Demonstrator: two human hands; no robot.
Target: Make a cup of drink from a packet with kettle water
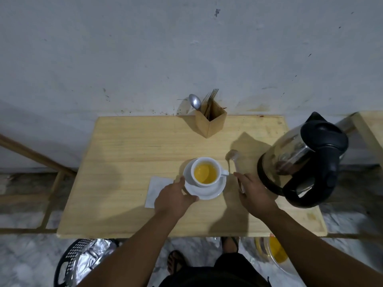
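Note:
A white cup [207, 184] full of yellow drink stands on a white saucer [209, 192] near the middle of the wooden table [128, 162]. My left hand [176, 198] grips the saucer's near left rim. A flat white packet [156, 187] lies just left of the saucer, partly under that hand. My right hand [253, 195] is right of the cup, fingers pointing at the cup's handle, closed loosely on the handle of a blurred spoon [234, 157] whose bowl lies on the table. The steel and black kettle [302, 160] stands close to the right of this hand.
A wooden cutlery holder [211, 123] with a spoon and forks stands at the table's back edge by the wall. On the floor are a black basket [68, 264] lined with foil at lower left and a yellow-filled container [276, 252] at lower right. My sandalled feet are under the table's front edge.

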